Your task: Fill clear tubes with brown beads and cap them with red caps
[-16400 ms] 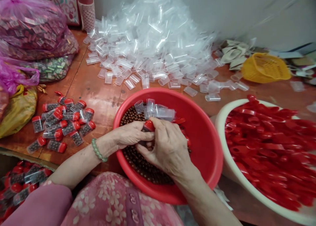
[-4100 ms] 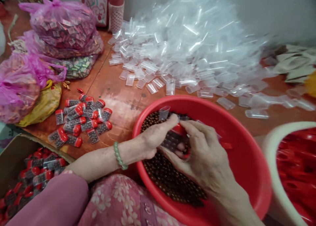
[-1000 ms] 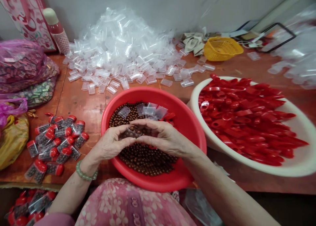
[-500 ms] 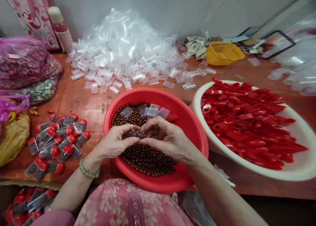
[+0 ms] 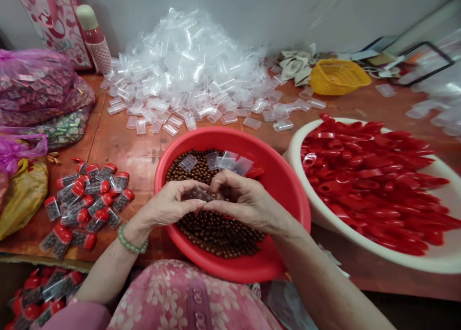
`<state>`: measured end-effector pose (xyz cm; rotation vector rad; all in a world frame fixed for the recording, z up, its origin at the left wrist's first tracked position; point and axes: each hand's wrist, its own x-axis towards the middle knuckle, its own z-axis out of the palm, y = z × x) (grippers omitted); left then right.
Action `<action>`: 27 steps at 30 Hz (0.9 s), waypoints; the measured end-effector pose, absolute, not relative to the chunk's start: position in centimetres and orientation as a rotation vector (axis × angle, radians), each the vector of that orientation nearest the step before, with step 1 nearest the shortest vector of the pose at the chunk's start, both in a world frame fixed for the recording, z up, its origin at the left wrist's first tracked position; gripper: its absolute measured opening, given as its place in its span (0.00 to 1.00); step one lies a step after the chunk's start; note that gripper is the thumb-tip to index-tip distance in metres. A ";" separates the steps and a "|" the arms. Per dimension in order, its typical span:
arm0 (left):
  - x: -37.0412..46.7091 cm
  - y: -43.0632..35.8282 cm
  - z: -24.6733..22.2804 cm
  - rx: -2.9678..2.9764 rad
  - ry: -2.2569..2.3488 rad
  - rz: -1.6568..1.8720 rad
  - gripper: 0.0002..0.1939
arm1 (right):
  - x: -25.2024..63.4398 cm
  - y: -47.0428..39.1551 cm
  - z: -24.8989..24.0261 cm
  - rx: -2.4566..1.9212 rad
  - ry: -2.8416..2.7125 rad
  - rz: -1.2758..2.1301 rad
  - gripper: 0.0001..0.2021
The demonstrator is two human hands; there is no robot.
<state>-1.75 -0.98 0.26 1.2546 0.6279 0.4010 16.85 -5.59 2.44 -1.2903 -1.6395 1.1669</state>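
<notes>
My left hand is closed round a small clear plastic case filled with brown balls, tilted above a red basin. My right hand meets it at the case's right end, thumb and fingers drawn together. Whatever those right fingers hold is hidden. Beneath both hands, many shiny brown balls cover the left part of the basin floor. A few clear empty cases lie on the balls toward the back, beside some red pieces.
A cream basin of red plastic pieces stands right. Clear cases are heaped behind. Filled red-capped cases lie left, with more in a box below. Purple bags, a bottle and a yellow basket stand farther back.
The view has shifted slightly, moving the scene to the right. My right fingers have closed in over the case's end, covering a brown ball that showed there before.
</notes>
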 end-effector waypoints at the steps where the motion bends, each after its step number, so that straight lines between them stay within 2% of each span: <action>1: -1.7 -1.0 0.3 1.268 0.630 0.398 0.16 | 16.8 -5.7 2.3 -1.289 -1.642 1.163 0.15; 14: -1.6 -0.7 0.7 1.243 0.622 0.398 0.12 | 16.6 -6.4 1.6 -1.243 -1.494 1.241 0.10; 18: -1.7 -0.6 0.3 1.128 0.581 0.450 0.12 | 16.5 -6.2 2.0 -1.242 -1.587 1.100 0.07; 21: -1.9 -0.6 0.1 1.033 0.546 0.529 0.13 | 16.3 -6.1 2.5 -1.241 -1.661 0.975 0.08; 24: -2.1 -0.6 0.0 1.011 0.529 0.546 0.14 | 16.2 -6.0 2.7 -1.237 -1.644 1.046 0.11; 27: -2.2 -0.6 -0.2 0.974 0.518 0.519 0.16 | 16.2 -6.0 2.3 -1.229 -1.591 1.146 0.10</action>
